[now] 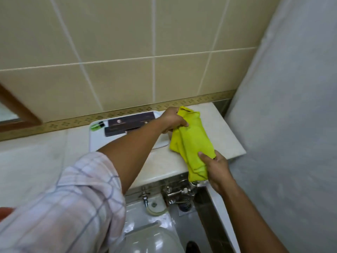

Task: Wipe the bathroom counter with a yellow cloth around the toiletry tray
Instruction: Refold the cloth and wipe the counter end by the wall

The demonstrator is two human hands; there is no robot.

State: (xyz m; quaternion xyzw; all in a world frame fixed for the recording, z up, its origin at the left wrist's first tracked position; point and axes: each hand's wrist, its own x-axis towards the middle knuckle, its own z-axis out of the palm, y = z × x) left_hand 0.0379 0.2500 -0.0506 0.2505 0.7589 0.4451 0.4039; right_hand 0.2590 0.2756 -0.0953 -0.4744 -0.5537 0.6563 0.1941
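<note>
The cloth (191,141) is yellow, bunched into a long loose roll, and lies over the right end of the counter (224,132), its lower end hanging past the front edge above the pipe fittings (175,193). The tray (98,141) sits just to its left, white and flat, carrying two dark boxes (127,123) and a small green item (97,126) near the back wall; the cloth's left edge is beside or just over the tray's right rim, and which cannot be determined. Risk one: a sweep to the left would likely catch the tray rim and push it, or knock the light boxes and green item about, because the cloth is bulky and the gap is small. Risk two: the overhanging end could snag on the fittings below, or slip off the counter if the lower grip loosens. Risk three: a rolled cloth presents little flat face, so wiping may leave streaks until it is folded or spread. The left hand (173,121), reaching across the tray, is closed around the cloth's far end, fingers curled over the fabric, near the wall border. The right hand (217,170) grips the near end at the counter edge, thumb on top and fingers wrapped under, pinching the fabric firmly. Neither hand lies flat on the counter; wiping proper appears not yet begun.
</note>
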